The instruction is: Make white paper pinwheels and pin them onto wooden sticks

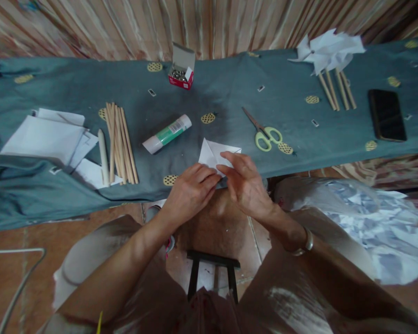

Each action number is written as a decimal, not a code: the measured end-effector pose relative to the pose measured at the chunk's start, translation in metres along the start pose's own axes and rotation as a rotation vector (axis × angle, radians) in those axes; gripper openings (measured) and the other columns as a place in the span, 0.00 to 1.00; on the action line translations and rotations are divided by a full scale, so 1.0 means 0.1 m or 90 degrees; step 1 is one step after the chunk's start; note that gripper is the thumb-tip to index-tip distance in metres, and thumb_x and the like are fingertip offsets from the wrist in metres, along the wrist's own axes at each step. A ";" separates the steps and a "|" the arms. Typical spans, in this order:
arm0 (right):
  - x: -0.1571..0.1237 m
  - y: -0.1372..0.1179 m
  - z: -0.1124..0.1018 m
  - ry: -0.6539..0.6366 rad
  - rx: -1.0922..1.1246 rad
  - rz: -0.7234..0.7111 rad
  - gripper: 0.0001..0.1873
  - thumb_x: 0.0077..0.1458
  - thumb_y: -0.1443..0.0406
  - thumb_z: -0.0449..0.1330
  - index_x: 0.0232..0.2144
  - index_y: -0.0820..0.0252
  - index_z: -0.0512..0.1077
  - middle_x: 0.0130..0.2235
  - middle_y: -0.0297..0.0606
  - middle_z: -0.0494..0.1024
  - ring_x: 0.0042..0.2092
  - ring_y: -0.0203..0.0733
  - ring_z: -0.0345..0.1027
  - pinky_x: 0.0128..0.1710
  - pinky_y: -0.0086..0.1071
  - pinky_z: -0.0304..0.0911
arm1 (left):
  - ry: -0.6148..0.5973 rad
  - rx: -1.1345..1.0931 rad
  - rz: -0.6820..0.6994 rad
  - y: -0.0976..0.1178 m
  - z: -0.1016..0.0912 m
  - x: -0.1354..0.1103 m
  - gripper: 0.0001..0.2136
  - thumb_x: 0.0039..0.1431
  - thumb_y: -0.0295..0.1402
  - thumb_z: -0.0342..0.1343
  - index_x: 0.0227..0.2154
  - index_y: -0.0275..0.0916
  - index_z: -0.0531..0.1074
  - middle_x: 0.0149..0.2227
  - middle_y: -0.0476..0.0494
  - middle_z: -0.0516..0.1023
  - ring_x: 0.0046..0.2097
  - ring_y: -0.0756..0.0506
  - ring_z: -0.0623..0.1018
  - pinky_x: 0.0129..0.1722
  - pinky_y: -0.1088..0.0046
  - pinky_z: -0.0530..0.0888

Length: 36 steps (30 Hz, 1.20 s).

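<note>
A small white sheet of paper [208, 149] with fold lines lies at the front edge of the table, under my fingers. My left hand [194, 188] grips its near left edge, fingers close together. Over the right part of the paper is my right hand [245, 183], its thumb and forefinger apart and the fingertips at the surface. Whether those tips press on the paper I cannot tell. A glue stick [169, 133] with a green label lies to the left of the paper. Scissors [264, 133] with light green handles lie to the right.
Wooden sticks [120, 144], a white pencil-like stick [103, 157] and stacked white paper [45, 139] lie left. An open red box [181, 79] of small metal pieces stands behind. Paper pinwheels [329, 51] and a phone [387, 115] are right. A bag of paper pieces [379, 227] sits below.
</note>
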State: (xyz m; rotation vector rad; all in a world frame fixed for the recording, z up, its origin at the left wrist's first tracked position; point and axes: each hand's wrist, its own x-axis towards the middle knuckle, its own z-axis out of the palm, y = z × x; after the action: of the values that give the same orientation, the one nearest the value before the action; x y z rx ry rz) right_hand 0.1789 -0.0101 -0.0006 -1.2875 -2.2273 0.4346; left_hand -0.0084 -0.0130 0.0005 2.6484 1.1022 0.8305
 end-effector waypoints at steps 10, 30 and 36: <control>-0.02 0.00 0.00 0.009 0.025 0.020 0.19 0.57 0.71 0.50 0.47 0.57 0.74 0.61 0.44 0.68 0.61 0.54 0.59 0.58 0.53 0.60 | 0.007 0.011 -0.007 0.00 0.01 0.03 0.06 0.64 0.25 0.52 0.40 0.34 0.73 0.38 0.40 0.78 0.40 0.44 0.75 0.40 0.66 0.76; 0.08 0.10 -0.19 0.016 0.015 0.029 0.18 0.58 0.68 0.52 0.49 0.62 0.74 0.54 0.50 0.76 0.56 0.52 0.69 0.57 0.53 0.65 | 0.017 0.062 -0.054 -0.37 -0.27 0.04 0.08 0.63 0.24 0.52 0.40 0.37 0.75 0.43 0.41 0.79 0.44 0.42 0.74 0.45 0.62 0.74; 0.05 0.02 -0.15 0.025 0.019 0.014 0.16 0.57 0.70 0.54 0.46 0.66 0.76 0.53 0.53 0.77 0.53 0.53 0.72 0.54 0.51 0.68 | 0.020 0.066 -0.032 -0.17 -0.22 0.02 0.08 0.63 0.34 0.56 0.42 0.37 0.75 0.46 0.39 0.78 0.47 0.40 0.73 0.42 0.60 0.71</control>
State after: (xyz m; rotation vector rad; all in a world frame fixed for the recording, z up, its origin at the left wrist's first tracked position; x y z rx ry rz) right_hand 0.1867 -0.0045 0.0116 -1.2950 -2.1682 0.4462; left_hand -0.0298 -0.0008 0.0139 2.6866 1.2475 0.8292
